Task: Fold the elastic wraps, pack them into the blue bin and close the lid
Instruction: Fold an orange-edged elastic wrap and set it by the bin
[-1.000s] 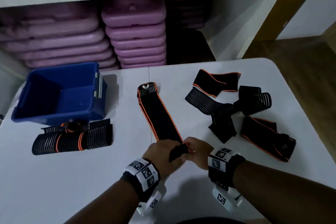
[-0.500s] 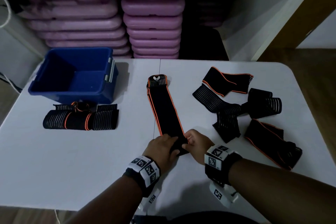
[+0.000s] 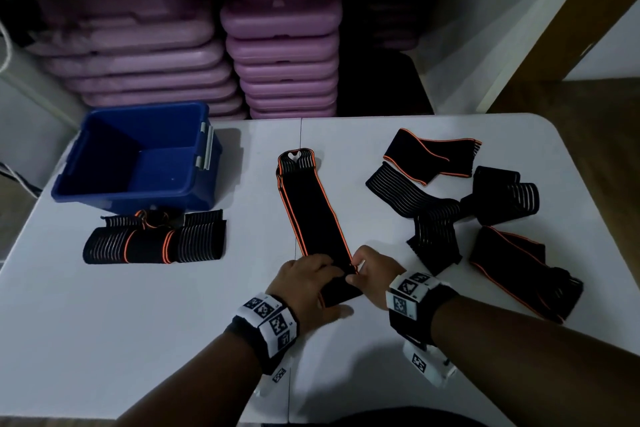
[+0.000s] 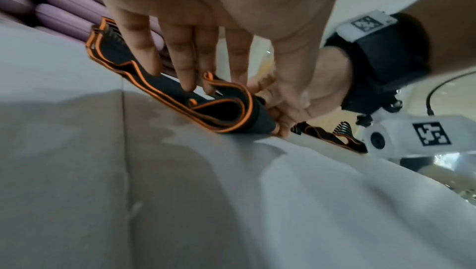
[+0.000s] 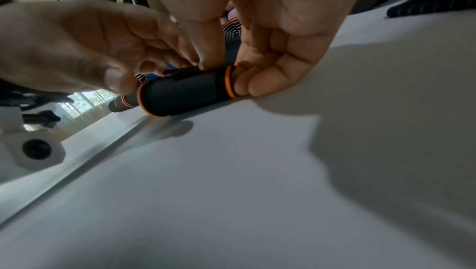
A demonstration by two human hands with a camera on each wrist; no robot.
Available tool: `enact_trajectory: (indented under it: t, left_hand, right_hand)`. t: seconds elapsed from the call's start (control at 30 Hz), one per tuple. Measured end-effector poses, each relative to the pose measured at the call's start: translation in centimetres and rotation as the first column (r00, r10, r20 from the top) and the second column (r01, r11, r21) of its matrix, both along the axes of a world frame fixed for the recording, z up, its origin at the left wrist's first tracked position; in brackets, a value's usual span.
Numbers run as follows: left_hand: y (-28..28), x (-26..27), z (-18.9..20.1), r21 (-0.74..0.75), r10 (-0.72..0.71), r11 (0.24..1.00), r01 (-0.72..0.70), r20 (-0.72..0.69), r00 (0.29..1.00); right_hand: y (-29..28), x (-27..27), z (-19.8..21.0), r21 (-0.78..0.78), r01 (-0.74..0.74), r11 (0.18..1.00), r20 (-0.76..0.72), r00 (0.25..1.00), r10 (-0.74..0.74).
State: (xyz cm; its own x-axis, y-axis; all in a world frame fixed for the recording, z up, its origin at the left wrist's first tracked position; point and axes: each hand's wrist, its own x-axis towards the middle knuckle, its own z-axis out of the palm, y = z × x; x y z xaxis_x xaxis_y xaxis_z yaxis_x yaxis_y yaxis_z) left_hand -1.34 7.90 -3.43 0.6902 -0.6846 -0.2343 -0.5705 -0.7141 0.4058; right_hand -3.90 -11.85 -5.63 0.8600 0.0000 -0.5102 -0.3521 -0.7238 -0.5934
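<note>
A long black elastic wrap (image 3: 315, 218) with orange edging lies stretched down the middle of the white table (image 3: 138, 322). Its near end is turned over into a short roll (image 5: 180, 90). My left hand (image 3: 311, 279) lies over that roll, fingers (image 4: 185, 73) on top and thumb at the near side. My right hand (image 3: 363, 269) pinches the roll's right edge with curled fingers (image 5: 257, 84). The blue bin (image 3: 138, 198) stands open at the far left with nothing inside; no lid is in view. Folded wraps (image 3: 152, 241) lie in front of it.
Several loose black wraps (image 3: 433, 204) lie spread over the right side of the table, one (image 3: 519, 270) near the right edge. Behind the table a white shelf holds stacks of purple cases (image 3: 284, 55). Bare tabletop lies in front of my left arm.
Both hands stay at the wrap's near end and have turned it over further into a roll. The head view has shifted, so the bin and wraps sit more centrally.
</note>
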Motion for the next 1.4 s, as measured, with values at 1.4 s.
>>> enact_trajectory:
  t: [1.4]
  left_hand:
    - [-0.9,6.5,1.9,0.075,-0.242,0.968,0.241,0.001,0.970]
  right_hand:
    - [-0.8,-0.5,-0.3,0.163,0.052,0.985,-0.095,0.995,-0.037]
